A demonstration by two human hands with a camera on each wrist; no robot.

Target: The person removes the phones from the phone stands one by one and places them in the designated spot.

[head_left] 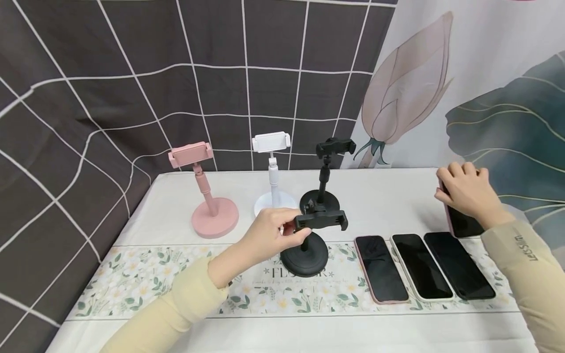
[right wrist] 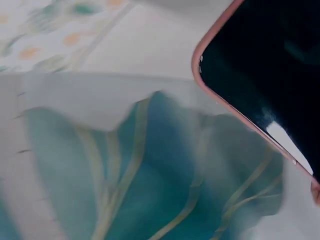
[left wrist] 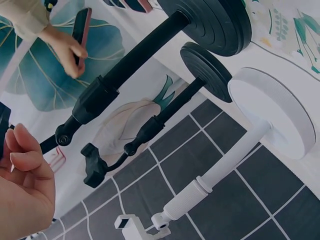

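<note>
My left hand (head_left: pixel 273 231) grips the clamp head of the front black phone stand (head_left: pixel 305 260), thumb below and fingers behind its left end. In the left wrist view, curled fingers (left wrist: pixel 31 162) show at that head, which is mostly cut off by the frame edge. At the right, my right hand (head_left: pixel 468 191) holds a phone (head_left: pixel 464 224) from above, its palm hiding part of the dark screen. The right wrist view shows a pink edge on this phone (right wrist: pixel 270 65), with a fingertip at its lower side.
Behind stand a pink phone stand (head_left: pixel 215 215), a white one (head_left: pixel 272 142) and another black one (head_left: pixel 324 179). Three phones lie side by side: one pink-edged (head_left: pixel 381 269), one white-edged (head_left: pixel 423 267), one black (head_left: pixel 460 264). A floral runner (head_left: pixel 150 279) crosses the white table (head_left: pixel 353 333).
</note>
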